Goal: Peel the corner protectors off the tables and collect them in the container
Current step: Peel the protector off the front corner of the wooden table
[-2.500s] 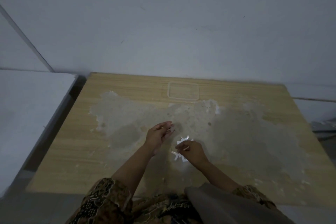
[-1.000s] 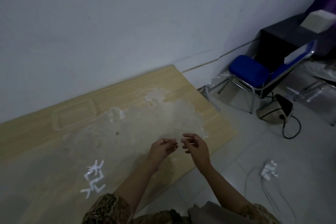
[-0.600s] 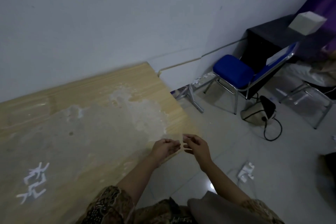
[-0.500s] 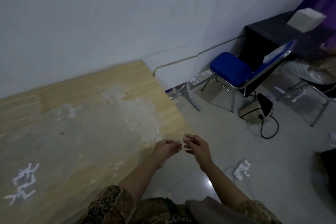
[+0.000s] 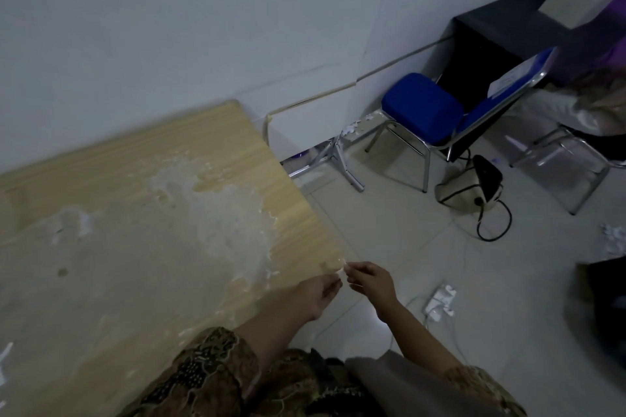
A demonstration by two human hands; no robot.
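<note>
Both hands sat at the near right corner of the wooden table [image 5: 135, 213]. My right hand [image 5: 371, 283] hung just off the table's edge, thumb and forefinger pinched on the clear corner protector [image 5: 340, 268], which lay at the corner tip, just left of those fingers. Whether it had lifted from the wood, I could not tell; too small and dim. My left hand [image 5: 320, 289] rested just below the corner, fingers loosely curled and pointing toward the protector, gripping nothing I could make out. A pale worn patch covered much of the tabletop. A blue chair [image 5: 426, 112] stood well apart by the wall.
</note>
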